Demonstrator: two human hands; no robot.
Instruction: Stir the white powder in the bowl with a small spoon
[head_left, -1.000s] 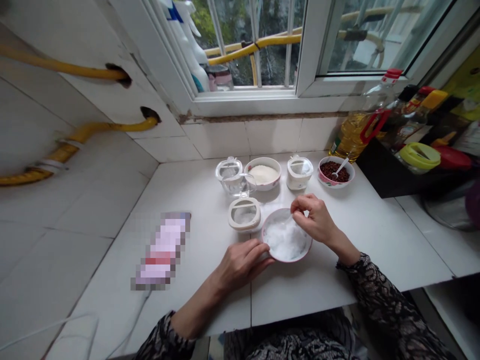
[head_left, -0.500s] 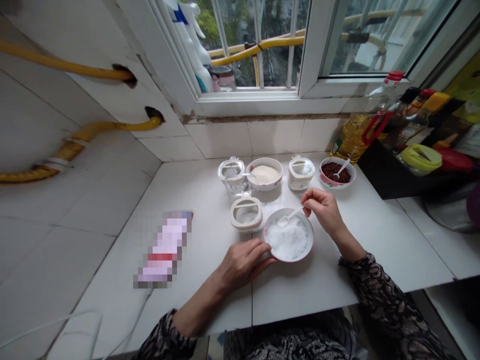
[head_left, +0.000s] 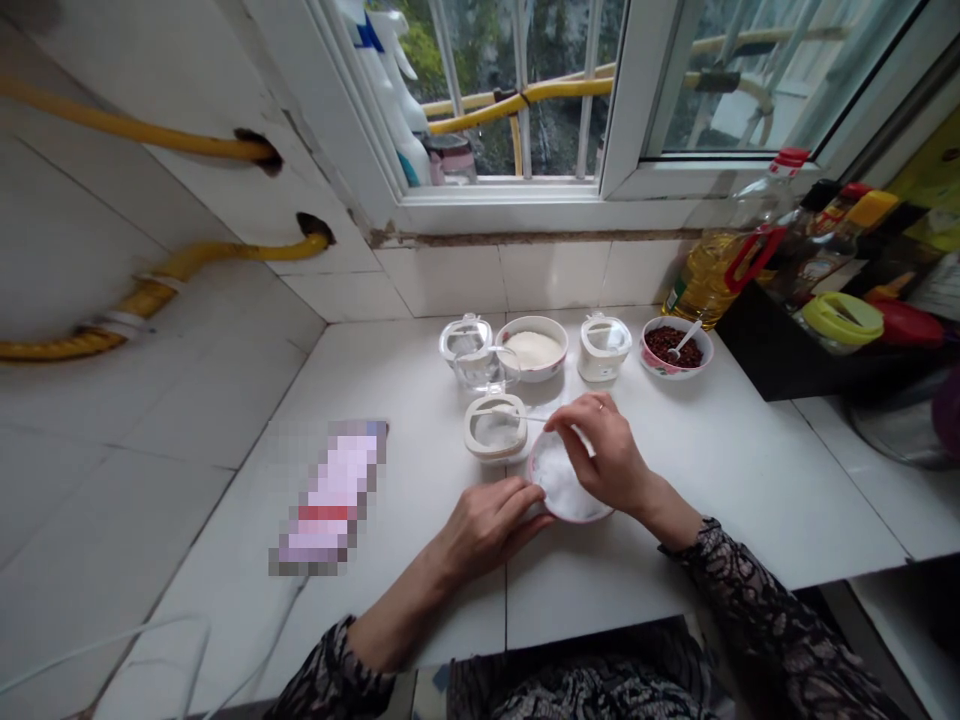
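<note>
My left hand (head_left: 499, 515) grips the left rim of a bowl (head_left: 534, 467) holding white grains that look like salt or sugar (head_left: 561, 482). Between the pinched fingers of my right hand (head_left: 600, 450) is a small white spoon (head_left: 521, 415). Its head reaches over the open mouth of a square clear jar (head_left: 495, 430) with a pale rim, and some white grains lie inside that jar. My right hand covers the right part of the bowl. The spoon's scoop is too small to show what it carries.
Behind stand a jar with its clear lid raised (head_left: 465, 345), a bowl of cream-coloured grains (head_left: 534, 350), another jar (head_left: 604, 350) and a bowl of dark red bits with a spoon (head_left: 673, 350). An oil bottle (head_left: 709, 265) is at right; a blurred-out phone-like object (head_left: 330, 500) lies left.
My right hand has moved left with the spoon, from over the bowl of white grains to the front jar's mouth. My left hand stays on the bowl.
</note>
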